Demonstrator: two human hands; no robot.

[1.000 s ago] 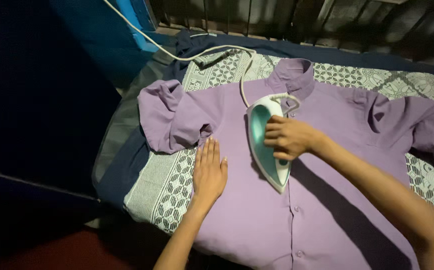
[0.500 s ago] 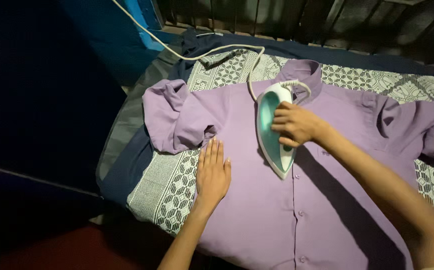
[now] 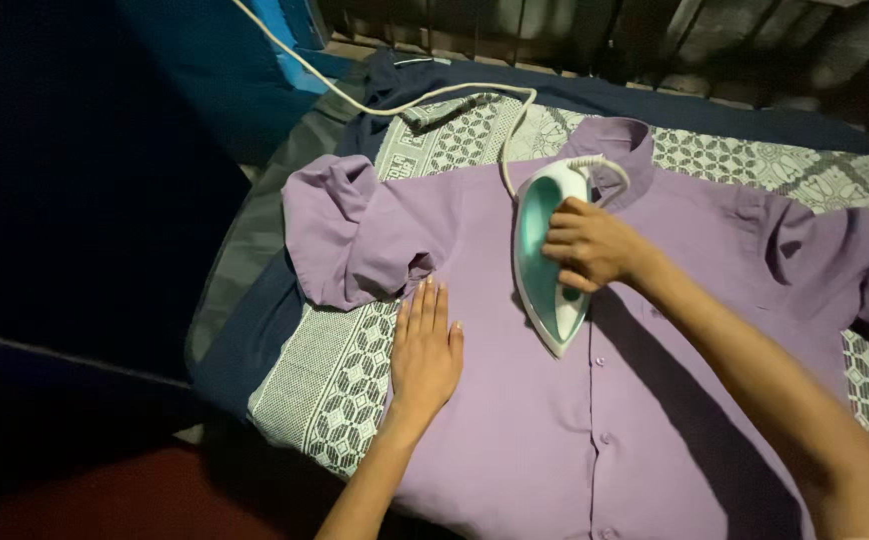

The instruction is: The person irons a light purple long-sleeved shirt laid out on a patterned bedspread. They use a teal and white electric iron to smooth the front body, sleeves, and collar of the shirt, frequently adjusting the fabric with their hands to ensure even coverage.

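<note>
- Head view looks down on a lilac cotton button-front shirt (image 3: 515,420) spread face up over a white-and-dark geometric-patterned woven cloth (image 3: 330,375), which lies on a dark navy padded surface (image 3: 245,345).
- Right hand (image 3: 587,245) is curled tight around the handle of a white and mint-green plastic electric iron (image 3: 547,262); the iron sits flat on the shirt's chest just below the collar (image 3: 617,140), its pointed tip aimed toward the wearer of the camera and close beside the button placket (image 3: 600,400).
- Left hand (image 3: 427,350) lies open, palm down, fingers together, pressing the shirt's side edge flat, just below the bunched short sleeve (image 3: 340,235).
- Step in hand, as I judge it: pressing the upper front panel, with the fabric pinned taut.
- Next stroke likely calls for sliding the soleplate along smooth cloth while steering its tip around the small hard buttons, and keeping the flat hand clear of it.
- Off-white flexible power cord (image 3: 385,105) loops from the iron's heel across the patterned cloth to the upper left; it could drag over the collar.
</note>
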